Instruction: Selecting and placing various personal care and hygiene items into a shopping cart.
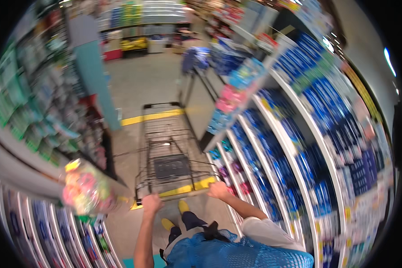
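Both of my hands grip the push handle of a wire shopping cart (167, 134) that stands in front of me in a store aisle. My left hand (152, 202) is closed around the handle's left end. Toward the right end, my right hand (217, 190) is closed on the same bar. The handle (182, 189) has a yellow strip along it. A dark panel (172, 166) bearing writing sits in the rear part of the basket. Through the wires I see the floor, and no goods can be made out inside.
White shelves (281, 137) packed with mostly blue packages run close along my right. A bag of colorful items (87, 189) hangs at the left shelf end. A teal-sided pillar (95, 77) stands ahead left. Farther on, a yellow floor line (132, 120) crosses the concrete floor (144, 73).
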